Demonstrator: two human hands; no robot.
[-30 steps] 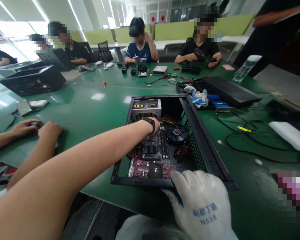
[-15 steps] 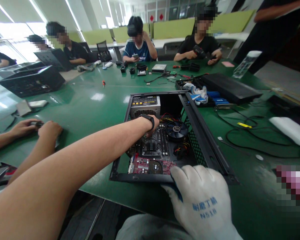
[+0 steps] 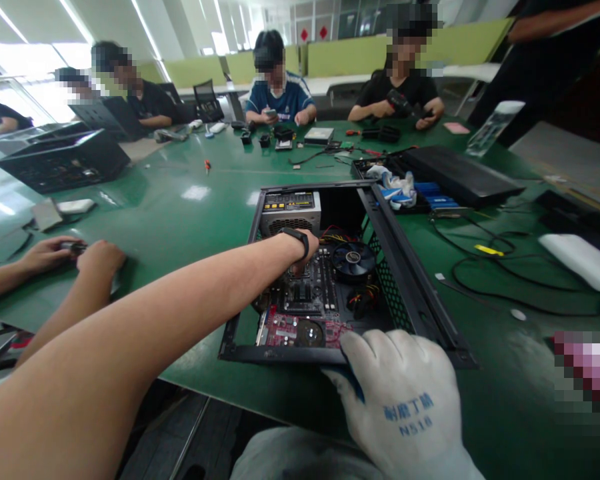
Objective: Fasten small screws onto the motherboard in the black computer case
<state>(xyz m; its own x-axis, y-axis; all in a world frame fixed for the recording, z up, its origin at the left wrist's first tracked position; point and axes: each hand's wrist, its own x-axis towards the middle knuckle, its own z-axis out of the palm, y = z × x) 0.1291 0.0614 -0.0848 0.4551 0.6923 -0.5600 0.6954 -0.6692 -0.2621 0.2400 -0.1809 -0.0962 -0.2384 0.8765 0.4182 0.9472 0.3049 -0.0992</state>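
Observation:
An open computer case (image 3: 397,267) lies before me with its inside facing up. My left hand (image 3: 309,244), bare with a black wristband (image 3: 299,237), reaches in beside the power supply (image 3: 291,210), over the motherboard (image 3: 305,293). Its fingers point down and are mostly hidden by the wrist, so what they touch does not show. My right hand (image 3: 405,393), in a white work glove, grips the near rim of the case, thumb below and fingers over the edge. A black fan (image 3: 354,259) and a red graphics card (image 3: 285,330) sit inside.
At left, a co-worker's hands (image 3: 80,253) hold a small metallic part. Farther right lie black cables (image 3: 510,267), a white box-like object (image 3: 580,260) and a tray with gloves (image 3: 395,187). A clear bottle (image 3: 495,128) leans near other people across the green table (image 3: 170,180).
My hands and the case stay where they were. Across the table, the person in blue has lowered a raised hand from the head to the tabletop.

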